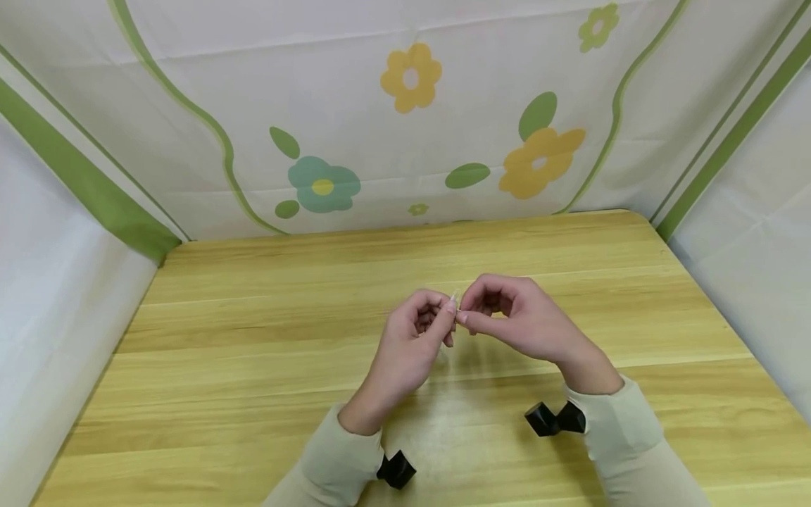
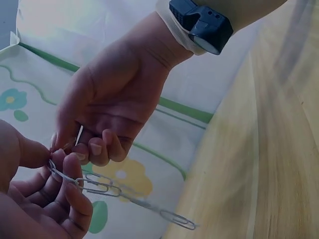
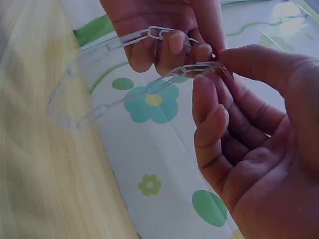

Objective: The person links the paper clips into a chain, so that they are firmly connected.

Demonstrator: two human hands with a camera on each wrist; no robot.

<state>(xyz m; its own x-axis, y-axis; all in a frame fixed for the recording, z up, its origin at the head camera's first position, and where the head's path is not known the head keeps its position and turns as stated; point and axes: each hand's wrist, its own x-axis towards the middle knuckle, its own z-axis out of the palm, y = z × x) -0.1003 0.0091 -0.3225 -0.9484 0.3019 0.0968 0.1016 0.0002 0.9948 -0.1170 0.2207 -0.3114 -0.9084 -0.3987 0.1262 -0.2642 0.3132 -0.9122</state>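
In the head view both hands meet above the middle of the table, fingertips close together. A chain of linked silver paper clips [image 3: 182, 69] hangs below them in a loop, its lower part blurred. My left hand [image 1: 405, 345] pinches a clip at one end of the paper clip chain between thumb and fingers. Thumb and forefinger of my right hand [image 1: 532, 324] pinch a clip at the other end, right beside the left fingertips. Several links of the paper clip chain [image 2: 99, 189] show in the left wrist view. Fingers partly hide the clips where the hands meet.
Beneath the hands is a wood-grain table [image 1: 253, 366]. A white curtain [image 1: 209, 42] printed with flowers and green bands stands behind it, with white cloth at both sides. Black wrist cameras [image 1: 397, 470] sit at the cuffs of the light sleeves [image 1: 342, 458].
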